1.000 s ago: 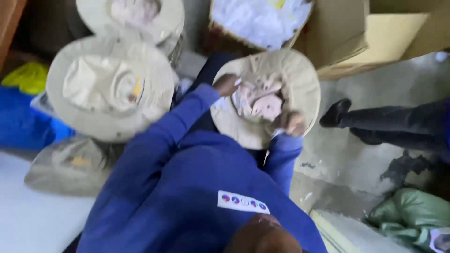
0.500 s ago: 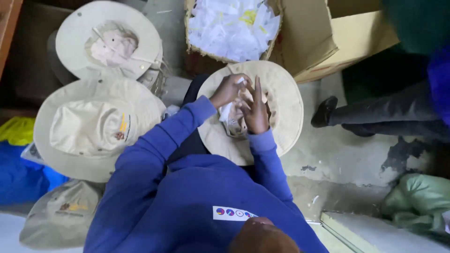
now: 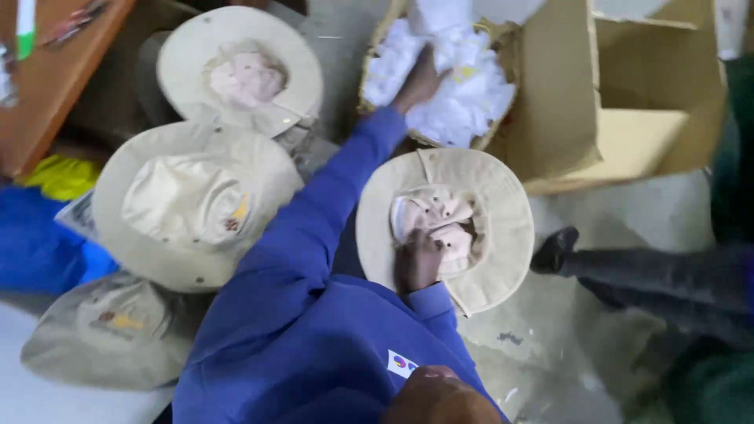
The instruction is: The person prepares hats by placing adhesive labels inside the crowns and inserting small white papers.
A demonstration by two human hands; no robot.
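A beige wide-brimmed hat (image 3: 503, 235) lies upside down in front of me, its crown stuffed with pale paper. My right hand (image 3: 419, 261) presses on that stuffing with curled fingers and holds the hat in place. My left arm, in a blue sleeve, stretches forward. My left hand (image 3: 420, 78) is sunk into a heap of white crumpled paper (image 3: 471, 94) inside an open cardboard box (image 3: 628, 126); its fingers are hidden in the paper.
Three more beige hats lie at the left: one (image 3: 239, 71) upturned and stuffed, one (image 3: 192, 204) crown up, one (image 3: 102, 330) flattened. A wooden desk corner (image 3: 55, 78) is at the top left. Another person's leg and black shoe (image 3: 554, 251) reach in from the right.
Both hands were pushing paper into the hat's crown. Now my left hand has left the hat and reached forward into the box of white paper; my right hand stays on the hat.
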